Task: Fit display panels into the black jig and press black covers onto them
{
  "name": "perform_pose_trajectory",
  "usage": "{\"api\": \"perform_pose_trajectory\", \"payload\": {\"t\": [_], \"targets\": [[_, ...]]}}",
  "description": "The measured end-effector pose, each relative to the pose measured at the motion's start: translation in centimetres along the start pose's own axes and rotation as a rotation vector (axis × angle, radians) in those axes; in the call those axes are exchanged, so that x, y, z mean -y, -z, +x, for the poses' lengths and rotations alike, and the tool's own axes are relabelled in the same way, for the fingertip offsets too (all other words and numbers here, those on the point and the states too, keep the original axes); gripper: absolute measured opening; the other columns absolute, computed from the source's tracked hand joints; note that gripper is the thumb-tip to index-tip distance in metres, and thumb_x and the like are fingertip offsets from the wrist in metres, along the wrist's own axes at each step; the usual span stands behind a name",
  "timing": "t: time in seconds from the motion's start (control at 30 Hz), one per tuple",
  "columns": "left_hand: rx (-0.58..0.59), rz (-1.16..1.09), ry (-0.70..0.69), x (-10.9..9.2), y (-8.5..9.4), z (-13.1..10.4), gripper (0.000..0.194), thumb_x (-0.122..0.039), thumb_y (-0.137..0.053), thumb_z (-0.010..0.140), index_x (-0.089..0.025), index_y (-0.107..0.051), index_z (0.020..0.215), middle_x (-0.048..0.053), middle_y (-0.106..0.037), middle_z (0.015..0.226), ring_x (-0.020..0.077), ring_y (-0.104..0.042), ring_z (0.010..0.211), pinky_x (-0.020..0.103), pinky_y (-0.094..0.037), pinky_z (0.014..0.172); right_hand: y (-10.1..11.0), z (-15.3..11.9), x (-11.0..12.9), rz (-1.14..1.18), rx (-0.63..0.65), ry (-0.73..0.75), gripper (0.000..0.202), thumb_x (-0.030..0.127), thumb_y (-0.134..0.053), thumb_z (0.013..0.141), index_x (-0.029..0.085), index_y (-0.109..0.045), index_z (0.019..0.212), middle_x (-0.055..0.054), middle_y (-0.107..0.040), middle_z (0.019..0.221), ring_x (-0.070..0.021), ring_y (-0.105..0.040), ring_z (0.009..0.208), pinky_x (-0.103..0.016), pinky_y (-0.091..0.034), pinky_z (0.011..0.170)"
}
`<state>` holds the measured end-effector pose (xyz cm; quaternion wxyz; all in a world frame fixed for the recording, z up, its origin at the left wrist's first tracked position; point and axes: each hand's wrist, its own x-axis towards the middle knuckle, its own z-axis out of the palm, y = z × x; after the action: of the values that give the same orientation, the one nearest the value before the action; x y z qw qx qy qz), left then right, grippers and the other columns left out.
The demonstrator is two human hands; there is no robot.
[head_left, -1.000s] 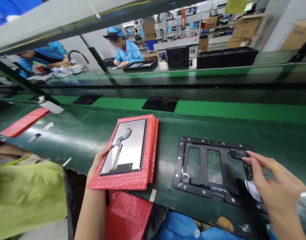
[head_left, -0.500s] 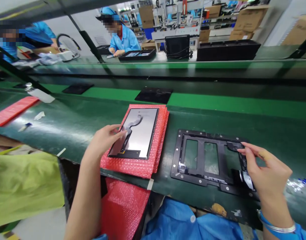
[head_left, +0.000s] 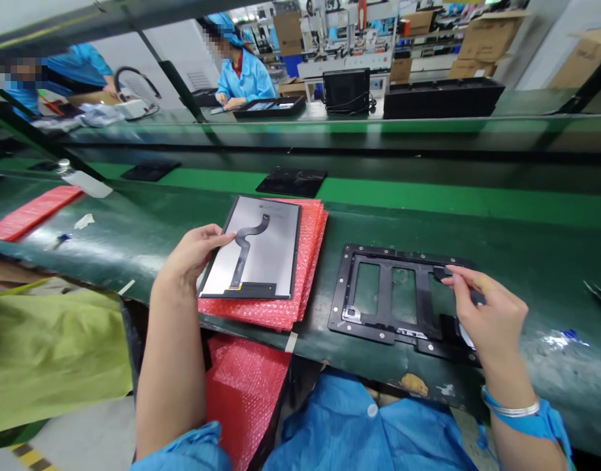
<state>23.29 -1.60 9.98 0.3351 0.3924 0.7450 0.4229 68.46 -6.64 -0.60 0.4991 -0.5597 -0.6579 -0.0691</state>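
One camera, worn on the person's head, looks forward and down across the desk [head_left: 550,261]. The blue garment [head_left: 349,422] lies close at the bottom edge, left hand [head_left: 196,252] and right hand [head_left: 486,304] mid-frame, a co-worker [head_left: 248,75] well beyond, upper left.

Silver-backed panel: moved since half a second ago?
Yes, left. Against the red bubble wrap, whose near right corner sits by the tape strip in both pictures, the panel now covers the left margin that showed before.
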Motion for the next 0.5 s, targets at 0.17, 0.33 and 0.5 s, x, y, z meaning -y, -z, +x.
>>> {"api": "perform_pose_trajectory", "payload": {"t": [0.17,0.33,0.5], "targets": [[-0.049,-0.281,-0.056,-1.1,-0.2,-3.4,0.034,-0.022,-0.078,0.060,-0.022,-0.053,0.082,-0.005,-0.065,0.067,0.0155,-0.057,0.059,0.027,-0.048,0.057,0.2,0.0,2.1,0.056,-0.025,0.173,0.023,0.013,-0.058,0.092,0.024,-0.072,0.108,-0.002,-0.078,0.082,-0.0176,-0.073,0.069,-0.031,-0.057,0.069],[0.121,-0.398,-0.149,-1.4,-5.8,-7.3,0.039,-0.021,-0.071,0.062,-0.021,-0.066,0.101,0.002,-0.072,0.090,0.0245,-0.068,0.083,0.031,-0.054,0.066,0.0,-0.5,8.0,0.161,0.138,0.552,0.050,0.011,-0.060,0.091,0.021,-0.057,0.139,-0.010,-0.072,0.126,-0.0221,-0.067,0.119,-0.037,-0.056,0.097],[0.384,-0.513,-0.117,-2.0,-12.3,-10.8,0.040,-0.026,-0.076,0.063,-0.019,-0.065,0.101,0.005,-0.073,0.093,0.0245,-0.070,0.077,0.029,-0.054,0.055,-1.0,1.1,9.9,0.095,0.152,0.785,0.029,0.008,-0.053,0.095,0.016,-0.069,0.118,-0.007,-0.074,0.122,-0.0187,-0.070,0.113,-0.034,-0.055,0.099]]}}
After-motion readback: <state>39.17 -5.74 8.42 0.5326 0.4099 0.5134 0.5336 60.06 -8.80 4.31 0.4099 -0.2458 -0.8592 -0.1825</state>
